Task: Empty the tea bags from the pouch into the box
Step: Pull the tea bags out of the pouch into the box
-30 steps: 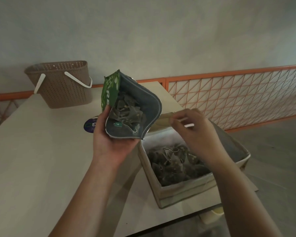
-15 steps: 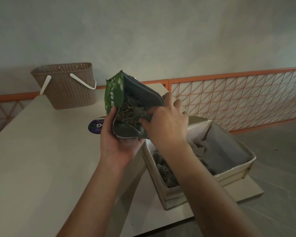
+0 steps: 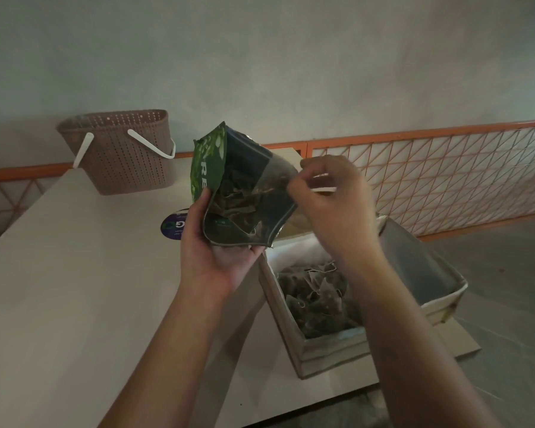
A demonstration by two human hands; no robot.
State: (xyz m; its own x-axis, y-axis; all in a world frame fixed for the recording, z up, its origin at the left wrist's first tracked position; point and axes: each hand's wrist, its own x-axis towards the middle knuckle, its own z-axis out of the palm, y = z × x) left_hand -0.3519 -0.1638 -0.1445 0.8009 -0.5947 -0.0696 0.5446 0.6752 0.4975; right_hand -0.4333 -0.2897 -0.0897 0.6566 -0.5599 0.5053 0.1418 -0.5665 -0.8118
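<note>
My left hand (image 3: 220,257) grips the pouch (image 3: 244,196) from below, mouth tilted toward my right hand (image 3: 334,205), whose fingers pinch at its rim; the box (image 3: 331,347) sits just below my right hand, nearer it

A dim room: pale table (image 3: 59,304), grey wall (image 3: 260,57), orange mesh railing (image 3: 445,174), grey floor (image 3: 507,257).

Your right hand (image 3: 331,205) hides the pouch (image 3: 244,193) mouth's edge; your forearm covers part of the box (image 3: 322,350); the purple label (image 3: 173,227) is unreadable.
</note>
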